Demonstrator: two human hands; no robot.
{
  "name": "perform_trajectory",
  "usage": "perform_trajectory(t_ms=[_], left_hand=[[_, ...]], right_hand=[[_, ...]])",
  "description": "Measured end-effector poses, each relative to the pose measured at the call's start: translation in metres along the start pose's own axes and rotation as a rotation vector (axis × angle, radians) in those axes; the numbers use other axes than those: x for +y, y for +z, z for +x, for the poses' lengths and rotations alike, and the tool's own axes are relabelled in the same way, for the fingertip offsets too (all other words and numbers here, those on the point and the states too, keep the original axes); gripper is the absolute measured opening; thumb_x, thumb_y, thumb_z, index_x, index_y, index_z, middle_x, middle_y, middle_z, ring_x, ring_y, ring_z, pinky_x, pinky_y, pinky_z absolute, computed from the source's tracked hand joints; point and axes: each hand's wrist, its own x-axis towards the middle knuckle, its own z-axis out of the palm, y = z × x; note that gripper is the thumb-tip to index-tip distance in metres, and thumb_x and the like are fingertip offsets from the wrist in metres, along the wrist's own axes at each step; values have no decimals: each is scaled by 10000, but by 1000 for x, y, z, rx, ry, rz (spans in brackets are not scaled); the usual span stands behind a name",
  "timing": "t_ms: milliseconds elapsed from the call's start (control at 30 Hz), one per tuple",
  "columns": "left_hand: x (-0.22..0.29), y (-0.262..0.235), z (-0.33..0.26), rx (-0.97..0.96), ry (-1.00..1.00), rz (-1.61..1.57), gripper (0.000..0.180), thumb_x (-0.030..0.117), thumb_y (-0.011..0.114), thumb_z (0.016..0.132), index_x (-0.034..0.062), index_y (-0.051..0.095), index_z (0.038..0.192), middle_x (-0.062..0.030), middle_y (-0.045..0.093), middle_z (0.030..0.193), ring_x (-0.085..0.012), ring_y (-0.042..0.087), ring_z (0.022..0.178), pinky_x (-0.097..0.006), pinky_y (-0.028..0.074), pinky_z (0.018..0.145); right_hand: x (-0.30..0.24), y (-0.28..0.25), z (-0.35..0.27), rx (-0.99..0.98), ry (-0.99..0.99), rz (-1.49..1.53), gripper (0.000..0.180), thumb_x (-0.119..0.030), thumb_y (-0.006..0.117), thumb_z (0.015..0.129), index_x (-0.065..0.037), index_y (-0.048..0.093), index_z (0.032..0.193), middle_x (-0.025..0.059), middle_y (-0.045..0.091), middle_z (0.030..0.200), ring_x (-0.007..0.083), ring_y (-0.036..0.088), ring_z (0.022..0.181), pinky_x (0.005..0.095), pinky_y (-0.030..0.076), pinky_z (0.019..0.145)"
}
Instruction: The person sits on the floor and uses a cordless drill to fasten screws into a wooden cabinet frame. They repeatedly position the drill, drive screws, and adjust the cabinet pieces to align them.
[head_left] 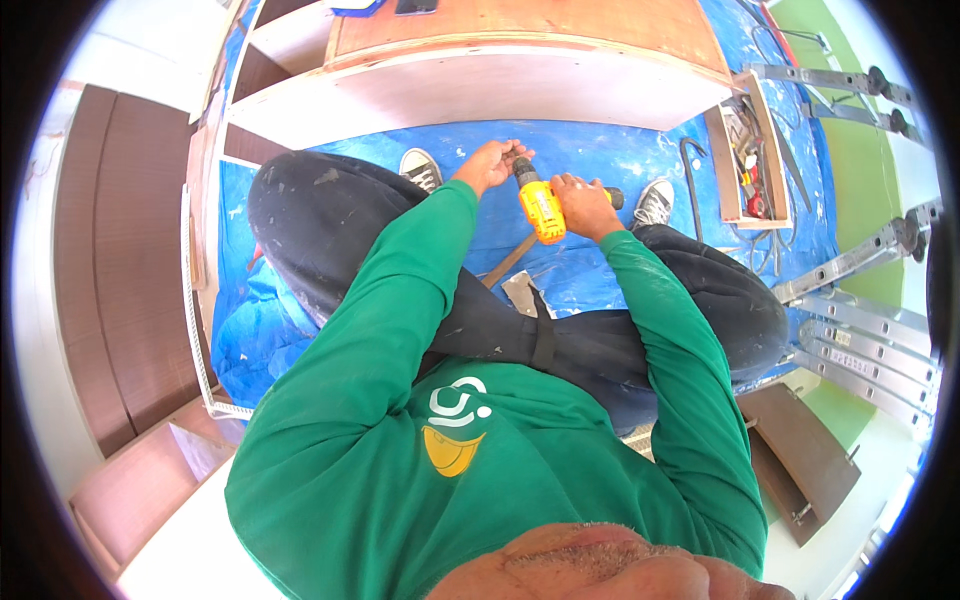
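Note:
My right hand (588, 205) wraps round the grip of a yellow and black cordless drill (541, 208), held low between my legs. Its black chuck points away from me, toward the cabinet side. Right by the chuck's tip is my left hand (490, 165), fingers drawn together; whatever they pinch, if anything, is too small to make out. Ahead of both hands lies a wooden cabinet (470, 95) with a pale side panel facing me. Beneath the drill, a wooden strip (508, 260) and a whitish scrap piece (521, 293) rest on the blue tarp (590, 262).
A wooden toolbox (752, 150) with several hand tools stands at the right, a dark pry bar (692, 185) beside it. Aluminium ladder sections (865, 350) lie farther right. Brown panels (125, 270) lean at the left. A phone (416, 6) lies on the cabinet.

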Motion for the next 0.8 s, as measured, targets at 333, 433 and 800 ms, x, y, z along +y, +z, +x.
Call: perform_trajectory(t_ms=[333, 433, 800], left_hand=[[-34, 36, 17, 89, 47, 221, 274, 284, 376, 1121, 57, 477, 1238, -176, 681, 1026, -357, 724, 830, -508, 622, 668], [-35, 35, 32, 63, 27, 240, 274, 285, 379, 1119, 54, 478, 1229, -181, 681, 1005, -346, 714, 802, -492, 618, 643], [-27, 54, 71, 129, 62, 251, 255, 285, 399, 1120, 64, 523, 1149, -130, 646, 912, -289, 687, 773, -447, 614, 650]], right_hand=[[-11, 26, -6, -22, 127, -125, 192, -190, 597, 947, -84, 567, 1104, 115, 730, 1002, 306, 756, 921, 543, 542, 821], [-5, 29, 0, -25, 166, -63, 193, -190, 605, 943, -84, 561, 1098, 127, 731, 1011, 316, 756, 919, 537, 547, 814], [38, 42, 38, -75, 161, -37, 251, -208, 627, 948, -76, 537, 1141, 150, 720, 1030, 360, 736, 965, 551, 526, 820]])
